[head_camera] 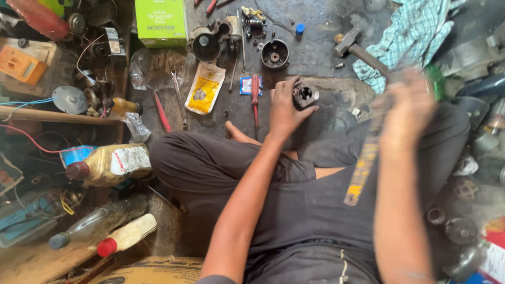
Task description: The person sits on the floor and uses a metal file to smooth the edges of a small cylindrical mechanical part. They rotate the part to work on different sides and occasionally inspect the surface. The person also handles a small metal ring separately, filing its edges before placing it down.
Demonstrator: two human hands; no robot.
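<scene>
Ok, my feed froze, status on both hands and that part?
Left hand gripping small dark metal part on the floor. Right hand blurred, holding long tool. Hammer and red screwdriver lie close by.

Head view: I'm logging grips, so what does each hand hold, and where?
Left hand clasps a small dark metal part by its side. Right hand, blurred, grips a hammer by its handle.

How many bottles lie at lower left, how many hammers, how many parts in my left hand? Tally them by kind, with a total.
Bottles: 3
Hammer: 1
Part in left hand: 1
Total: 5
</scene>
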